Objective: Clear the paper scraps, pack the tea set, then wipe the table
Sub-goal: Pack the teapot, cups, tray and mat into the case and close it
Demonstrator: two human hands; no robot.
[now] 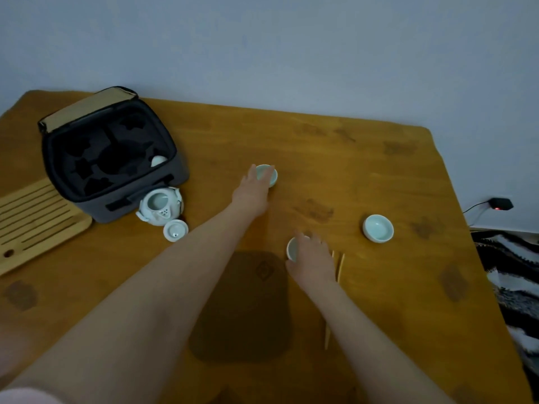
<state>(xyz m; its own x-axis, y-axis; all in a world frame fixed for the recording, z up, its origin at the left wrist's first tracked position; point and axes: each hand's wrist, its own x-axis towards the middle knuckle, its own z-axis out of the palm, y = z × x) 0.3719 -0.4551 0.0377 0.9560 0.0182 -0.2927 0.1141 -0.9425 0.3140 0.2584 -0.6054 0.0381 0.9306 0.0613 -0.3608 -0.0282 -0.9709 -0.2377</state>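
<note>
1. The left hand (253, 193) stretches across the table (379, 170) and straddles the far cup (269, 177), thumb on one side and fingers on the other, pinching its rim.
2. The right hand (313, 263) drapes over the near cup (291, 249); blur hides whether it grips.
3. Taking two together probably saves a trip to the open case (116, 199), where a packed cup (158, 160) sits in its slot.
4. The third cup (378, 228), teapot (160, 207) and lid (175, 230) wait outside.
</note>
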